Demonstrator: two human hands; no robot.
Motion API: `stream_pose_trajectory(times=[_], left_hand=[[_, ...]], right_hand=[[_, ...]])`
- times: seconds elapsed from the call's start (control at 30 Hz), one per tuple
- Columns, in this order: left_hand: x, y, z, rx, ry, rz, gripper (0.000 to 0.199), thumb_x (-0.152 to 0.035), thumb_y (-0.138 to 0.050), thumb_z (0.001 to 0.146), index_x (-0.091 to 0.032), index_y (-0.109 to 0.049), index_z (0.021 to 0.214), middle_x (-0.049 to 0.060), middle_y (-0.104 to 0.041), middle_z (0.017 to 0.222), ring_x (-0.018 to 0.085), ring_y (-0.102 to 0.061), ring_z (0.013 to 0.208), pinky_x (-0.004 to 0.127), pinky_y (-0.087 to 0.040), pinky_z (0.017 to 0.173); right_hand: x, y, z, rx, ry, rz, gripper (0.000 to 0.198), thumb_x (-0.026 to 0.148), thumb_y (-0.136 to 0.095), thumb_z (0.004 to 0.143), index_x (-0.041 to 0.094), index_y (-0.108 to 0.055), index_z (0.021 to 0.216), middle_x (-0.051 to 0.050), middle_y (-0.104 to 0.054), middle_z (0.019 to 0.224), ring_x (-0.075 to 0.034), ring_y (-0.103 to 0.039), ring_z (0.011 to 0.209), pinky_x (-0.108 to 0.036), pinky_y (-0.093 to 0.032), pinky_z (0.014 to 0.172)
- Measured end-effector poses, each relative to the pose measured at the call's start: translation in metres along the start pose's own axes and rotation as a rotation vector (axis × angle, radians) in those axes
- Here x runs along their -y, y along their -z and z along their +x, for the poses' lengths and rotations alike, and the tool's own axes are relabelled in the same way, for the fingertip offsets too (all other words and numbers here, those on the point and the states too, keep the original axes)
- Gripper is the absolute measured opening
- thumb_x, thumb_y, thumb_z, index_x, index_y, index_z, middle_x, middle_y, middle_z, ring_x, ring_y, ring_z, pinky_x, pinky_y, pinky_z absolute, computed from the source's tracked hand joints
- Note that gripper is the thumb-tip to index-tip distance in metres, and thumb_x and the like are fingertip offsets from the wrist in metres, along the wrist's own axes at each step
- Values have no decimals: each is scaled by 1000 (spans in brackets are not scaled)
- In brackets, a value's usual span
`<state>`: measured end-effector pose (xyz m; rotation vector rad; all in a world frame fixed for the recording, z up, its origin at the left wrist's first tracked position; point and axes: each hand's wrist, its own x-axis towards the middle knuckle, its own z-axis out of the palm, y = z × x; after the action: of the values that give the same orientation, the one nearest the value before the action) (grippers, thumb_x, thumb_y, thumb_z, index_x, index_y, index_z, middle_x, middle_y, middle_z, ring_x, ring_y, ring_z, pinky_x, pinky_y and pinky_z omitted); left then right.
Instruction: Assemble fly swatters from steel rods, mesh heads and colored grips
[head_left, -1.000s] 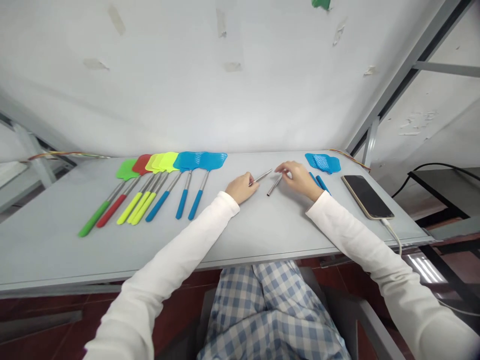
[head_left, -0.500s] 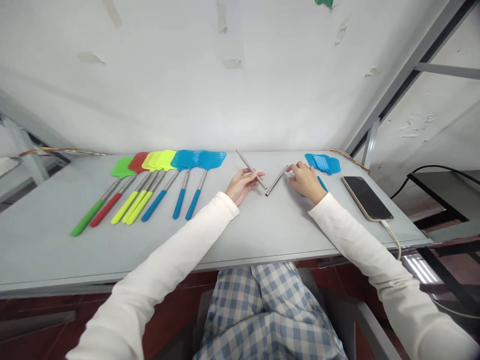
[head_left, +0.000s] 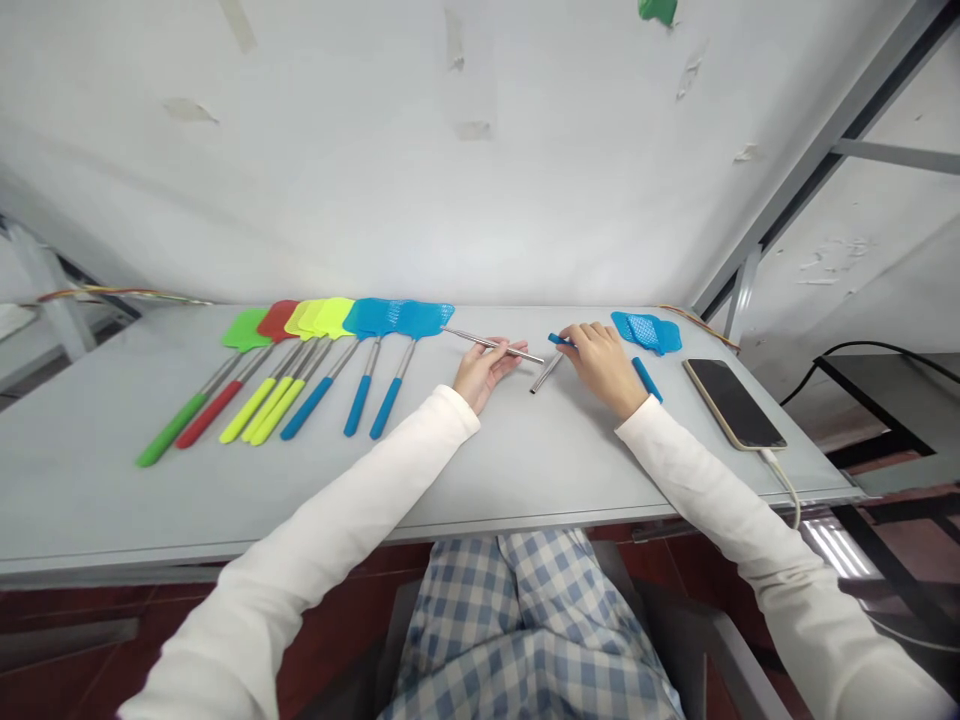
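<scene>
My left hand [head_left: 486,372] is closed on a thin metal telescopic rod [head_left: 525,354], which lies nearly level with its thick end pointing right. My right hand [head_left: 602,366] grips a blue handle sleeve [head_left: 558,341], whose end pokes out past the fingertips towards the rod; the rest is hidden in the hand. Below it, a second metal rod [head_left: 545,375] rests on the table, partly covered by the right hand. Another blue handle sleeve [head_left: 647,379] lies just right of that hand. Behind it are blue fly swatter heads [head_left: 646,331], overlapping.
At the left lies a row of fly swatters: a green one [head_left: 172,431], a red one [head_left: 209,415], several yellow ones [head_left: 277,410] and blue ones [head_left: 360,401]. A phone [head_left: 735,402] with a charging cable [head_left: 784,475] is at the right. A wall [head_left: 375,180] rises behind the table.
The rod in my left hand has swung from steep to nearly level. My right hand has taken up a blue handle sleeve; a second sleeve now shows beside it.
</scene>
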<state>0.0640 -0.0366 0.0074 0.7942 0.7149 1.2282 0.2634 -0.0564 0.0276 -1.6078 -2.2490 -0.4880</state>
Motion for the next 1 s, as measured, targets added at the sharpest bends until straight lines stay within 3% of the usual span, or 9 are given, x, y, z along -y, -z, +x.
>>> stream_pose_trajectory(times=[0.13,0.43,0.53,0.67,0.83,0.93,1.0], left_hand=[[-2,2,2,-18,-60,-75,5,-13,-56,89,-16,-55,85,10,-75,95,15,-71,95,33,-49,100],[-4,4,2,-9,-78,-90,5,-12,-59,86,-16,-56,85,8,-75,98,15,-70,98,33,-49,101],[-2,5,1,62,-61,-25,6,-13,-64,82,-15,-62,88,7,-74,102,15,-68,104,32,-47,102],[-1,5,-3,227,67,154,26,-23,-73,78,-17,-70,103,7,-73,107,20,-68,105,36,-49,99],[-3,2,-8,276,97,212,36,-32,-73,79,-20,-69,112,7,-72,110,21,-70,98,30,-53,84],[-3,1,-7,252,72,203,32,-33,-72,80,-18,-68,108,7,-72,106,18,-71,91,25,-53,76],[-3,1,-5,184,43,181,28,-34,-70,81,-16,-68,103,7,-73,97,15,-71,82,23,-51,69]], right_hand=[[8,-2,0,-79,83,44,30,33,-37,100,18,-63,106,-10,-67,97,-24,-53,89,-34,-31,79],[14,-5,-3,-130,86,143,30,35,-39,100,20,-64,105,-9,-65,95,-24,-51,86,-35,-32,78],[19,-6,-4,-147,84,210,29,35,-40,99,19,-63,106,-9,-65,95,-23,-51,85,-35,-33,76],[23,-10,-7,-207,100,363,25,34,-42,99,19,-62,106,-9,-64,96,-23,-54,87,-36,-39,78],[23,-9,-7,-250,126,541,21,36,-47,97,21,-60,101,-9,-64,94,-22,-56,87,-37,-44,83],[17,-7,-3,-286,56,609,26,41,-42,98,21,-58,106,-9,-64,98,-21,-58,88,-37,-45,85],[5,-8,2,-371,-73,605,34,40,-29,101,20,-55,111,-10,-63,103,-20,-58,94,-37,-45,88]])
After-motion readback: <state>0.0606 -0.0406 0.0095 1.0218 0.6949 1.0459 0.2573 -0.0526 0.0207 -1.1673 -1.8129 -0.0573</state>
